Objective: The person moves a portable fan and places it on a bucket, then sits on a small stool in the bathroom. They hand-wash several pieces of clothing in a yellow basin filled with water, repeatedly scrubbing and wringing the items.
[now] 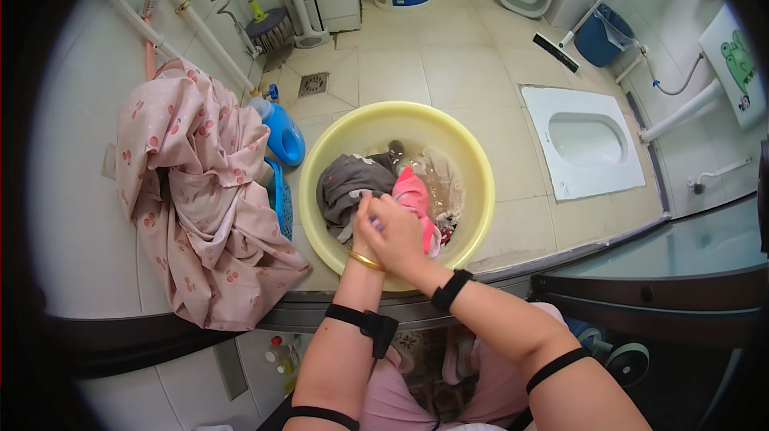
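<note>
Scrubbing stance over a yellow basin (320, 183) on the tiled floor (465, 62): both hands meet above the near rim. Left hand (365, 227), gold bangle at the wrist, is closed with fingers curled on wet cloth; right hand (398, 232) is closed against it, bunching the same fabric, seemingly the pink garment (411, 191) that runs from the grip toward the basin's centre. Grey garment (340, 184) lies at the basin's left side; pale cloth sits under water at the right. Outside, beside the left rim: blue detergent bottle (283, 136), blue basket (280, 199), and pink patterned clothing (200, 191) draped over a ledge. Squat toilet pan (583, 142) lies well to the right. Risks, as judged: hard rubbing so near the rim could slop water onto the tiles, making them slippery; the draped clothing could slide off. Unclear: what exactly the fingers pinch, the water depth, the dark item at the far side of the basin.
</note>
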Available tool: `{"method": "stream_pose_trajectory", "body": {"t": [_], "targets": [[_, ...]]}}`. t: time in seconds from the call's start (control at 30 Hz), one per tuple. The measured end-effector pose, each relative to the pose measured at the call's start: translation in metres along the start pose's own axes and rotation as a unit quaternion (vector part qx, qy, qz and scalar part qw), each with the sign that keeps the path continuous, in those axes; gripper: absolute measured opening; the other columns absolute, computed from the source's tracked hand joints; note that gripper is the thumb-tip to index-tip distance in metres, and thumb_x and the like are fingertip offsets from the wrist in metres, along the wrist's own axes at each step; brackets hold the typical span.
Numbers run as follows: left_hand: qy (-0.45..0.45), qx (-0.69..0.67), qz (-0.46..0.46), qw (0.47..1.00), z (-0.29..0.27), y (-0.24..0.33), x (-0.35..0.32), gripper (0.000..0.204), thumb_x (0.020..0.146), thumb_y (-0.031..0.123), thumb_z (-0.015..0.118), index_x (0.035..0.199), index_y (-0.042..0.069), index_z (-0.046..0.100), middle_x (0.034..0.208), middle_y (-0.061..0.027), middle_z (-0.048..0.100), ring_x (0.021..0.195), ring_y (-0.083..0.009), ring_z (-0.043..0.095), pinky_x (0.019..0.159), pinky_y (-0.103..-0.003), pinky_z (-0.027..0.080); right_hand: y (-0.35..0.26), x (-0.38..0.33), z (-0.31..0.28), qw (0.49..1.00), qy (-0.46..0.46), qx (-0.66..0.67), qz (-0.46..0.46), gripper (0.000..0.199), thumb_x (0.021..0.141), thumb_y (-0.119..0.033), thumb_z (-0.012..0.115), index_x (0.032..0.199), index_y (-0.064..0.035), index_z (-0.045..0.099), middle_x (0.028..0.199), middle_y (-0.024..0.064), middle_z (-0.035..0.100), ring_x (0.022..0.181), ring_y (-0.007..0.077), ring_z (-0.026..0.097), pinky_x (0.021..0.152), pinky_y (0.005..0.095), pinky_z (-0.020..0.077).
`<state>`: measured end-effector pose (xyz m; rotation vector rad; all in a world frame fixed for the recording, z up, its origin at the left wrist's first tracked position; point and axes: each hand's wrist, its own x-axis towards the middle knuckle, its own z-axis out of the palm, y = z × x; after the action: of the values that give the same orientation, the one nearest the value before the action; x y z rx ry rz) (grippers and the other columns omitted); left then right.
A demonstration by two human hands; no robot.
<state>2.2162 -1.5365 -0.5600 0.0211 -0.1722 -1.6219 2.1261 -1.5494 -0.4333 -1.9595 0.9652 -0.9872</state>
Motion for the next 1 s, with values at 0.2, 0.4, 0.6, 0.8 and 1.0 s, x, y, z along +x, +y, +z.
{"method": "stream_pose_trajectory", "body": {"t": [0.2,0.4,0.6,0.8,1.0], "targets": [[0.192,0.077,-0.011,0.978,0.035,-0.026,0.025,0.035,0.095,0.036,0.037,0.104,0.008,0.055,0.102,-0.0072,0.061,0.093,-0.0239,0.060,0.085,-0.039,0.048,0.035,0.010,-0.003,0.991,0.109,0.006,0.073,0.028,0.087,-0.027,0.056,0.077,-0.0016,0.052,0.072,0.0179,0.052,0.068,0.0343,0.053,0.060,0.0400,0.0403],[0.361,0.123,-0.011,0.924,0.076,-0.020,0.026,0.027,0.094,0.035,0.045,0.098,0.010,0.054,0.087,-0.0031,0.058,0.085,-0.0198,0.057,0.078,-0.032,0.047,0.065,0.019,-0.016,0.988,0.013,-0.016,0.154,0.033,0.086,-0.036,0.056,0.079,-0.0033,0.060,0.069,0.0169,0.059,0.067,0.0364,0.058,0.060,0.0415,0.0443],[0.192,0.675,0.110,0.704,0.105,0.018,0.009,0.031,0.089,0.028,0.059,0.108,0.004,0.055,0.102,-0.0062,0.061,0.090,-0.0160,0.057,0.079,-0.029,0.045,0.068,0.057,-0.068,0.970,0.000,0.154,0.190,0.035,0.088,-0.037,0.058,0.080,-0.0033,0.059,0.065,0.0035,0.056,0.063,0.0107,0.054,0.058,0.0283,0.0434],[0.102,0.778,0.108,0.611,0.138,0.013,0.012,0.024,0.085,0.019,0.064,0.103,0.004,0.060,0.097,-0.0056,0.063,0.087,-0.0134,0.059,0.072,-0.027,0.048,0.010,0.064,-0.076,0.940,-0.178,0.268,0.109,0.023,0.086,-0.026,0.064,0.096,-0.0061,0.058,0.081,0.0006,0.058,0.074,0.0065,0.053,0.064,0.0230,0.0437],[0.146,0.387,0.106,0.904,0.152,0.040,0.002,0.007,0.087,0.007,0.056,0.094,0.006,0.056,0.095,-0.0096,0.064,0.086,-0.0166,0.063,0.077,-0.029,0.052,0.072,0.041,-0.074,0.933,-0.347,0.088,0.029,0.031,0.072,-0.017,0.073,0.096,-0.0046,0.059,0.089,0.0087,0.059,0.085,0.0178,0.057,0.076,0.0311,0.0451]]}}
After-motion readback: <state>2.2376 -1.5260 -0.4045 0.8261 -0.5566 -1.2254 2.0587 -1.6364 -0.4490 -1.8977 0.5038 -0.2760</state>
